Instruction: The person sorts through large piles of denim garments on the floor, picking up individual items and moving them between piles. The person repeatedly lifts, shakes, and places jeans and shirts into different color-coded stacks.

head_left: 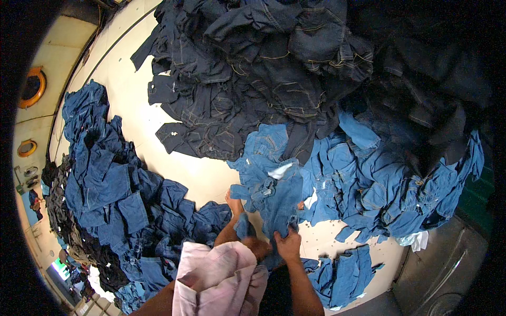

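A crumpled light-blue denim garment [266, 184] is spread out in front of me, a white patch showing near its middle. My right hand [287, 245] is closed on its near end, thumb on top. Close beside it, my left hand [256, 248] curls against the same near end; it is dim and slightly blurred, and the pink cloth partly hides its arm. A bare foot [233, 201] rests at the garment's left edge, below the rolled pink trouser leg [213, 279].
A large heap of black denim [253, 84] lies ahead, with lighter blue denim [358, 179] to the right. Dark-blue garments [116, 189] pile up on the left. A smaller blue stack [342, 276] lies near right on the pale perforated surface [195, 179], beside a metal panel [432, 268].
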Available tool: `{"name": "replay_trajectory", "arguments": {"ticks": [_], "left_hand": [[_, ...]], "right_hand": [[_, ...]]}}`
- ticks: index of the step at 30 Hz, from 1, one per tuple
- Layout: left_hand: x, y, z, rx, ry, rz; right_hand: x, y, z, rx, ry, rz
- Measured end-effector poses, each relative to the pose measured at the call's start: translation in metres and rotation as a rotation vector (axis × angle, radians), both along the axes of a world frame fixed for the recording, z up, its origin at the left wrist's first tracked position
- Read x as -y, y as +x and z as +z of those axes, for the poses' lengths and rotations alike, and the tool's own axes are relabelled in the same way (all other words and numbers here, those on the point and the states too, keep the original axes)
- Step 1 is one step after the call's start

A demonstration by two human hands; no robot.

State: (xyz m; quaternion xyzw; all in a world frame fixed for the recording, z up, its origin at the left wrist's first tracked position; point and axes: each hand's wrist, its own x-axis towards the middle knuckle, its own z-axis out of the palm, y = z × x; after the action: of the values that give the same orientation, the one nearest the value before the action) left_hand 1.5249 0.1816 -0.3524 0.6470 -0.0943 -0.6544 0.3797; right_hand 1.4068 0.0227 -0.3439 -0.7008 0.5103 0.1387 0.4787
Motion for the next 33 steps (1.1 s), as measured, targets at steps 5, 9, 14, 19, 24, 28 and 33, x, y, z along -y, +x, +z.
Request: {"name": "replay_trajectory", "arguments": {"ticks": [5, 9, 14, 19, 24, 28, 33], "left_hand": [[0.064, 0.055, -0.019, 0.812, -0.071, 0.085], [0.106, 0.053, -0.007, 0.627, 0.147, -0.287], [0.058, 0.0, -0.049, 0.719, 0.1, -0.16], [0.014, 0.019, -0.244, 0.607, 0.217, 1.161], [0.01, 0.022, -0.261, 0.292, 0.251, 1.255], [0.104, 0.041, -0.227, 0.59, 0.333, -0.057], [0.21, 0.112, -0.273, 1.118, 0.308, -0.514]], "right_hand": [[-0.072, -0.021, 0.042, 0.076, -0.167, 0.314], [-0.089, -0.057, 0.042, 0.14, -0.081, 0.295], [-0.013, -0.144, 0.027, -0.334, 0.206, -0.563], [0.031, -0.151, 0.021, 0.049, 0.685, -1.191], [0.0, -0.133, 0.019, -0.121, 0.122, -0.201], [-0.069, -0.149, 0.008, -0.167, -0.015, -0.318], [-0.089, -0.175, -0.022, -0.025, -0.08, -0.341]]}}
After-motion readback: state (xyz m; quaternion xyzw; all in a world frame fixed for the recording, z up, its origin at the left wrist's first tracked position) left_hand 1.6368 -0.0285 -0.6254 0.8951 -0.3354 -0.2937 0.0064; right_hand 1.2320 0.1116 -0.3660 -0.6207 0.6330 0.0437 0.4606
